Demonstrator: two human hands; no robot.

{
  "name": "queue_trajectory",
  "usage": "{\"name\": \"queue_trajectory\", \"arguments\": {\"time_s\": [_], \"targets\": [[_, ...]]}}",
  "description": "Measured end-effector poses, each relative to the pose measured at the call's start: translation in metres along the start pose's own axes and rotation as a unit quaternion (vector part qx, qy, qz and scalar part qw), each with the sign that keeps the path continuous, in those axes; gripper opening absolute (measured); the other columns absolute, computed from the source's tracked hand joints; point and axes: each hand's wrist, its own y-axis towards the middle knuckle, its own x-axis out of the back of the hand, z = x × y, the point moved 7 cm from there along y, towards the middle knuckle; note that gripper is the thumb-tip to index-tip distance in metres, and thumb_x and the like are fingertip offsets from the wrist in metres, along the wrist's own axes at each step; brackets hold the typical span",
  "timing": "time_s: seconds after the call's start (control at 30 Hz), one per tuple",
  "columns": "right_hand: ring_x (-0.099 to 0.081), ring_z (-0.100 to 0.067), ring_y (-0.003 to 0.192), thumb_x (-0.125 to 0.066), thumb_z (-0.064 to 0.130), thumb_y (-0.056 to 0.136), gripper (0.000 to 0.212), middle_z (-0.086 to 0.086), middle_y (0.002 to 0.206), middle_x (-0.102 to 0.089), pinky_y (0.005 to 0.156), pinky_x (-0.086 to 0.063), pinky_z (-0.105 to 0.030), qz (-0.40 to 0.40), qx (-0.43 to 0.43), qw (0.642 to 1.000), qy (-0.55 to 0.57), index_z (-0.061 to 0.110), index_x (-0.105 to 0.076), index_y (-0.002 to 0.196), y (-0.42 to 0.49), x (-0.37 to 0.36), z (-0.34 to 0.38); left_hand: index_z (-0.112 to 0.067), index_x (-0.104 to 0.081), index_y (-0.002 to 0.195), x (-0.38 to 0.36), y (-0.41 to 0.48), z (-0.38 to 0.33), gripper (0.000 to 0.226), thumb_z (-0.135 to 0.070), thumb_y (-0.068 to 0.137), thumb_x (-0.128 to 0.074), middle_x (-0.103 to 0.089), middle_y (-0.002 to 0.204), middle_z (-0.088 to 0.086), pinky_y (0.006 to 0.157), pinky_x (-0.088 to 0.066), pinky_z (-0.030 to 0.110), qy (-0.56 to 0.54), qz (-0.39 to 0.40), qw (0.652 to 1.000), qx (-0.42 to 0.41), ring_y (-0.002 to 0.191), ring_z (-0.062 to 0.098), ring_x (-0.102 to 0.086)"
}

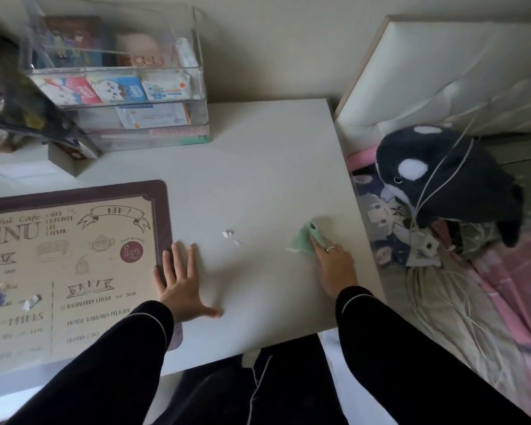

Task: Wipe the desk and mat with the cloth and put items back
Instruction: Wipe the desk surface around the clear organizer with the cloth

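The white desk [258,167] fills the middle of the view. A beige mat [74,256] with a purple border and café menu print lies on its left part. My left hand [181,283] rests flat with spread fingers on the desk, its fingertips over the mat's right edge. My right hand [334,265] presses a small green cloth [307,237] onto the desk near the right edge, fingers laid over it. Small white scraps [229,234] lie on the desk between my hands. Another white scrap [31,302] sits on the mat.
A clear acrylic organiser [129,87] with cards and packets stands at the back of the desk. A small box [68,157] sits left of it. Beyond the desk's right edge is a bed with an orca plush [448,179], cords and pink bedding.
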Motion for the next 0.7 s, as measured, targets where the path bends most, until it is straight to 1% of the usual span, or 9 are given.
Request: {"name": "queue_trajectory", "arguments": {"time_s": [0.03, 0.1, 0.2, 0.33, 0.4, 0.47, 0.53, 0.63, 0.7], "targets": [[-0.049, -0.033, 0.112, -0.044, 0.012, 0.091, 0.053, -0.014, 0.131, -0.053, 0.089, -0.041, -0.040, 0.015, 0.031, 0.999, -0.009, 0.017, -0.040, 0.144, -0.006, -0.006, -0.005, -0.025, 0.049, 0.130, 0.000, 0.001, 0.000, 0.166, -0.082, 0.031, -0.072, 0.063, 0.124, 0.009, 0.103, 0.021, 0.055, -0.001, 0.002, 1.000, 0.001, 0.120, 0.034, 0.050], [-0.048, -0.034, 0.116, -0.045, 0.010, 0.091, 0.051, -0.017, 0.133, -0.052, 0.093, -0.041, -0.040, 0.037, -0.044, 0.998, 0.009, 0.014, -0.043, 0.142, -0.012, -0.009, -0.045, -0.024, 0.048, 0.131, -0.001, 0.001, 0.001, 0.167, -0.083, 0.030, -0.071, 0.063, 0.124, 0.010, 0.103, 0.021, 0.056, 0.000, 0.002, 1.000, 0.003, 0.121, 0.035, 0.049], [-0.051, -0.039, 0.115, -0.044, 0.007, 0.091, 0.068, -0.025, 0.131, -0.050, 0.093, -0.044, -0.044, 0.032, -0.239, 0.966, 0.088, 0.018, -0.017, 0.153, -0.039, -0.009, -0.096, -0.023, 0.048, 0.131, -0.003, 0.000, 0.000, 0.168, -0.084, 0.028, -0.070, 0.063, 0.124, 0.010, 0.104, 0.020, 0.056, 0.005, 0.001, 1.000, 0.010, 0.119, 0.033, 0.051], [-0.046, -0.035, 0.118, -0.039, 0.011, 0.093, 0.070, -0.017, 0.136, -0.044, 0.091, -0.042, -0.045, 0.042, -0.258, 0.962, 0.079, 0.021, -0.006, 0.154, -0.061, -0.022, -0.044, -0.022, 0.047, 0.132, 0.000, 0.000, 0.000, 0.168, -0.084, 0.029, -0.070, 0.062, 0.123, 0.011, 0.104, 0.019, 0.057, 0.005, -0.002, 1.000, 0.009, 0.120, 0.033, 0.050], [-0.049, -0.034, 0.112, -0.040, 0.010, 0.092, 0.060, -0.015, 0.128, -0.051, 0.086, -0.042, -0.043, 0.034, -0.162, 0.984, 0.061, 0.018, -0.026, 0.150, -0.072, -0.030, -0.006, -0.022, 0.047, 0.132, 0.000, -0.001, -0.002, 0.168, -0.083, 0.030, -0.071, 0.061, 0.124, 0.012, 0.105, 0.018, 0.057, 0.001, -0.004, 1.000, 0.004, 0.121, 0.033, 0.049], [-0.055, -0.040, 0.102, -0.042, 0.006, 0.088, 0.041, -0.022, 0.112, -0.060, 0.080, -0.044, -0.046, -0.002, -0.092, 0.993, 0.069, 0.005, -0.058, 0.125, -0.080, -0.029, -0.001, -0.022, 0.047, 0.132, 0.000, -0.002, -0.002, 0.168, -0.083, 0.030, -0.072, 0.060, 0.125, 0.012, 0.106, 0.017, 0.057, 0.001, -0.006, 1.000, 0.002, 0.121, 0.032, 0.049], [-0.057, -0.043, 0.098, -0.042, 0.005, 0.089, 0.033, -0.027, 0.106, -0.060, 0.079, -0.045, -0.048, -0.023, -0.171, 0.981, 0.091, 0.001, -0.062, 0.115, -0.083, -0.026, -0.043, -0.022, 0.046, 0.133, 0.000, -0.003, -0.004, 0.168, -0.081, 0.030, -0.074, 0.059, 0.126, 0.012, 0.106, 0.017, 0.057, 0.001, -0.011, 1.000, -0.002, 0.122, 0.031, 0.049], [-0.051, -0.040, 0.112, -0.042, 0.008, 0.092, 0.055, -0.025, 0.121, -0.055, 0.090, -0.043, -0.047, 0.005, -0.324, 0.938, 0.122, 0.012, -0.034, 0.147, -0.095, -0.028, -0.097, -0.024, 0.045, 0.133, -0.001, -0.002, -0.004, 0.168, -0.080, 0.031, -0.075, 0.058, 0.127, 0.011, 0.107, 0.018, 0.056, 0.000, -0.023, 1.000, -0.004, 0.122, 0.029, 0.049], [-0.047, -0.038, 0.117, -0.041, 0.012, 0.094, 0.065, -0.022, 0.129, -0.050, 0.091, -0.042, -0.047, -0.005, -0.363, 0.920, 0.145, 0.019, -0.014, 0.153, -0.102, -0.027, -0.089, -0.026, 0.045, 0.134, -0.002, -0.001, -0.003, 0.168, -0.081, 0.029, -0.075, 0.057, 0.128, 0.010, 0.107, 0.018, 0.055, -0.002, -0.030, 1.000, -0.006, 0.122, 0.028, 0.050]]}}
